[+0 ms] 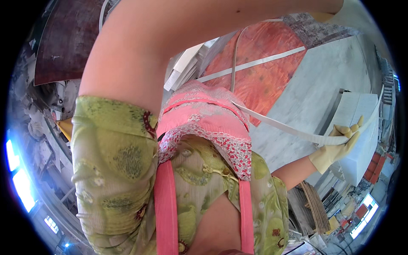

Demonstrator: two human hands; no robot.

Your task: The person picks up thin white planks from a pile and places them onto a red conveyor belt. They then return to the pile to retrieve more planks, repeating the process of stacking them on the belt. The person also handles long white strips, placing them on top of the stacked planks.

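My left arm crosses the top of the view to the right. At the upper right rim, my left hand (361,21), in a pale glove, is blurred and partly cut off, so its fingers cannot be made out. At the right, my right hand (338,142), in a cream rubber glove, closes around a flat white packing strap (289,128). From that hand the strap runs one way toward the front of my pink apron (204,108) and the other way up along the right rim. Beside the hand is a white block-like package (350,110).
A pale grey slab (310,80) borders a mottled red surface (272,55), which a white band (250,63) crosses. White pieces (185,68) are stacked near the apron. A dark reddish-brown panel (63,42) stands at upper left. Corrugated brown sheets (314,206) lie at lower right.
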